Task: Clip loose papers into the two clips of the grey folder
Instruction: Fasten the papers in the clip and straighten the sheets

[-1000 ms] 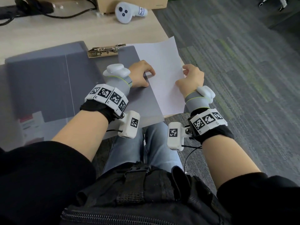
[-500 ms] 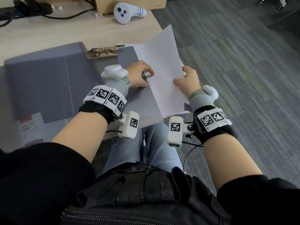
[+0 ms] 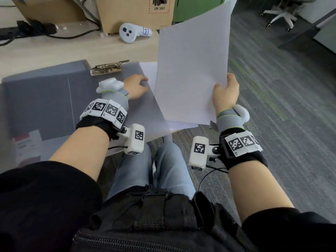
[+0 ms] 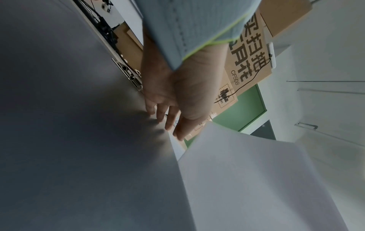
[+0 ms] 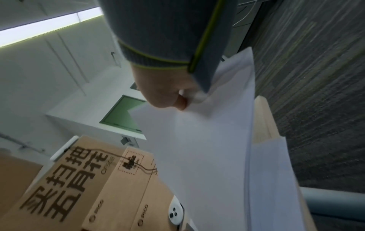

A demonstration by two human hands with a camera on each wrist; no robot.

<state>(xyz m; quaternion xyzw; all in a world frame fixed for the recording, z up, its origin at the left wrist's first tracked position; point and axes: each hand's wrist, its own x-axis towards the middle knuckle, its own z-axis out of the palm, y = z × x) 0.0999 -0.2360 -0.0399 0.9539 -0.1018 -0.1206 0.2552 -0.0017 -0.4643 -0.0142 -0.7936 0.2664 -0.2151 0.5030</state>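
The grey folder lies open on the desk, with one metal clip at the top of its right panel; I see no second clip. My left hand rests on that right panel, its fingertips touching the grey surface near the clip. My right hand pinches the right edge of a white sheet and holds it raised and tilted above the desk's right end. In the right wrist view the thumb and fingers pinch this sheet. Another white sheet lies flat beneath it.
A cardboard box and a white controller sit at the back of the desk, with black cables to the left. The desk ends just right of the folder, above grey carpet. An office chair base stands far right.
My right hand has lifted the top sheet off the desk and tilted it up. My left hand has stayed on the folder's right panel.
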